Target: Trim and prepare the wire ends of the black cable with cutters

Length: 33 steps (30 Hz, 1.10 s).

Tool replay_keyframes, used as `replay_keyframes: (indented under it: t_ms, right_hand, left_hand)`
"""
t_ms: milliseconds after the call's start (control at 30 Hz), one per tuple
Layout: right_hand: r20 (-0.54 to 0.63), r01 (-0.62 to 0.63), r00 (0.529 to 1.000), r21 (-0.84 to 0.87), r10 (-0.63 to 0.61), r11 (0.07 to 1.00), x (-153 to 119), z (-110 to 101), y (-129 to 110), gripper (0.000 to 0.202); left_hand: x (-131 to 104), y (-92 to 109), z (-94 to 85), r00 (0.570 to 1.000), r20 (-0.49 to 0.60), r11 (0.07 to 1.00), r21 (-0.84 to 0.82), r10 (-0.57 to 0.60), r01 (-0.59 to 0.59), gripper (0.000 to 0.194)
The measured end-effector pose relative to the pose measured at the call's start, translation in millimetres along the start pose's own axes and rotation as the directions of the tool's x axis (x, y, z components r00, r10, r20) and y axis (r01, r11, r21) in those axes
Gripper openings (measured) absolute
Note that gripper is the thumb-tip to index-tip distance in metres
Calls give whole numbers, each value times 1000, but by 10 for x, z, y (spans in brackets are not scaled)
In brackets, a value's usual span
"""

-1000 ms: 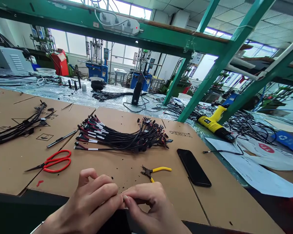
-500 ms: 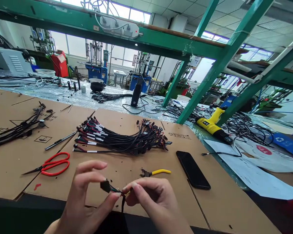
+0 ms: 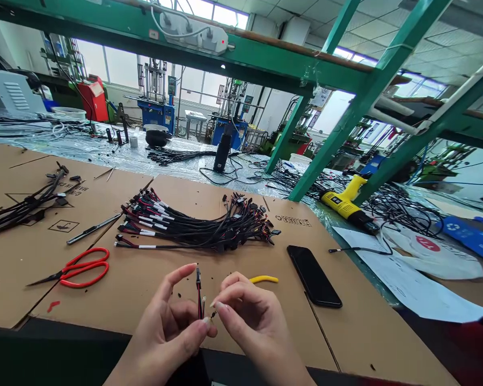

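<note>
My left hand (image 3: pixel 175 321) pinches the thin wires of a cable end between thumb and fingers, its index finger raised. A small black connector (image 3: pixel 198 276) on these wires points upward beside that finger. Close on the right, my right hand (image 3: pixel 249 313) has thumb and index finger pinched at a tiny dark piece (image 3: pixel 213 314) by the wire ends; what exactly it is I cannot make out. Behind the right hand, yellow-handled cutters (image 3: pixel 264 279) lie mostly hidden. Beyond both hands rests a bundle of black cables (image 3: pixel 193 228) with white labels and connectors.
Red-handled scissors (image 3: pixel 84 268) and a silver pen-like tool (image 3: pixel 92 229) lie left on the cardboard (image 3: pixel 153 281). A black phone (image 3: pixel 314 276) is on the right, with a yellow heat gun (image 3: pixel 348 206) beyond. More cables (image 3: pixel 28 206) lie far left. A green frame (image 3: pixel 326 131) spans the bench.
My left hand has turned the cable end, so the connector now stands upright instead of leaning left. My right hand stays close, now covering the head of the cutters. The view has shifted slightly.
</note>
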State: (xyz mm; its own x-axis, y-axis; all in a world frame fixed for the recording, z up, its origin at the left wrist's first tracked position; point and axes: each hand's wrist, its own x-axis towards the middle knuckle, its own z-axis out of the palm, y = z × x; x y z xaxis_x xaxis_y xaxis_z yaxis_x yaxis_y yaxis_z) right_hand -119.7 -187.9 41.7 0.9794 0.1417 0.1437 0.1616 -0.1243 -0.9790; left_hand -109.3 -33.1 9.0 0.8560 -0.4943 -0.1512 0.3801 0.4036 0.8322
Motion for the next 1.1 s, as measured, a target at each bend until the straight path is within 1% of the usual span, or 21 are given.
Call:
replay_keyframes:
  t_ms: [67,133,200,267,300,367,400,433,500,567,600,633,667,700,767,867,933,967,1033,1067,1100]
  right_hand:
    - [4,-11,1000,-11,11,1000,18,-16,-4,22]
    - [20,-30,999,-27,30,999,27,-25,-20,23]
    - [34,-48,998,-16,49,999,23,-25,-40,24]
    - [35,-49,998,-12,49,999,10,-15,-56,25]
    - [29,-41,999,-21,41,999,3,-9,-62,24]
    - [9,-11,1000,-61,12,998,-10,0,-70,23]
    - [-1,12,1000,-88,-12,996,-13,1,-72,22]
    - [-8,37,999,-116,-38,993,-14,-1,-74,21]
    - [-8,88,996,-173,-91,981,-11,-8,-75,19]
    - [3,131,991,-233,-134,964,-7,-13,-72,17]
    - [4,148,988,-258,-152,955,-4,-14,-70,16]
    - [1,159,986,-275,-166,948,0,-12,-68,16]
    - [-5,166,985,-276,-174,947,7,-9,-65,17]
    - [-12,164,985,-260,-173,952,17,-6,-62,17]
    - [2,113,993,-168,-114,979,51,-5,-55,16]
    - [76,-46,996,30,43,998,107,-34,-41,15]
    - [115,-118,988,100,106,988,112,-70,-35,22]
    - [124,-130,985,88,118,988,101,-87,-36,26]
    - [129,-106,985,-70,115,992,69,-110,-47,33]
    - [123,-62,989,-203,88,977,67,-115,-48,37]
    - [119,14,992,-386,35,922,96,-113,-40,41]
  left_hand:
    - [-10,-33,-9,998,-42,996,71,57,-54,71]
    - [-16,-70,-27,970,-80,943,265,229,-201,43]
    - [-13,-93,-50,896,-54,771,534,440,-347,19]
    - [0,-94,-68,801,59,525,726,595,-444,11]
    - [7,-88,-74,759,117,421,773,641,-475,12]
    - [16,-72,-79,712,187,317,799,676,-511,12]
    - [16,-64,-77,713,196,316,795,673,-517,10]
    - [15,-54,-73,736,184,352,786,651,-508,9]
    - [10,-31,-54,838,111,526,733,534,-432,12]
    - [11,-2,-25,955,28,778,573,297,-259,21]
    - [12,12,-10,988,7,884,446,155,-141,26]
    - [13,24,5,1000,11,953,303,29,-31,31]
    - [11,32,17,997,30,983,170,-71,65,34]
    - [6,36,27,989,56,989,65,-138,135,36]
    - [-16,30,40,981,79,984,-15,-175,177,37]
    - [-47,-2,39,991,42,989,84,-127,123,39]
    - [-34,-27,28,995,6,981,170,-100,98,42]
    - [-16,-37,18,995,-11,974,202,-98,99,42]
    - [21,-35,-4,996,-24,967,238,-86,89,40]
    - [30,-18,-16,997,-9,967,246,-73,73,38]
    - [27,13,-27,998,29,971,237,-54,45,36]
